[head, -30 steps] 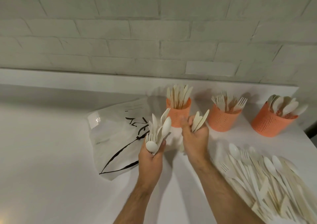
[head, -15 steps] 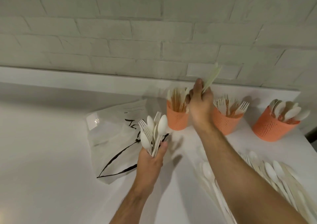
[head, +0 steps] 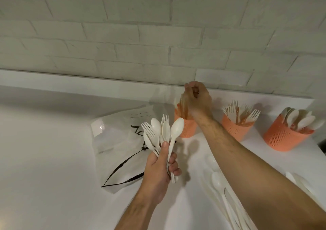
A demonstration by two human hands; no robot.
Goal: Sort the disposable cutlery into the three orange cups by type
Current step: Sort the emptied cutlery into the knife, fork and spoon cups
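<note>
Three orange mesh cups stand along the back of the white table. The left cup (head: 187, 129) holds knives, the middle cup (head: 236, 131) forks, the right cup (head: 282, 139) spoons. My right hand (head: 198, 99) hovers over the left cup, fingers curled around the tops of a few blurred white knives (head: 183, 104) that reach down into it. My left hand (head: 158, 169) is in front of that cup, gripping a mixed bunch of white spoons and forks (head: 164, 131) upright.
Loose white cutlery (head: 218, 182) lies on the table at the lower right, partly hidden under my right forearm. A crumpled clear plastic bag with black print (head: 116, 141) lies to the left of the cups. A white brick wall with a ledge (head: 88, 79) bounds the back.
My right hand carried the knives from in front of the left cup up over it and has lowered them into it. My left hand kept its bunch and shifted slightly.
</note>
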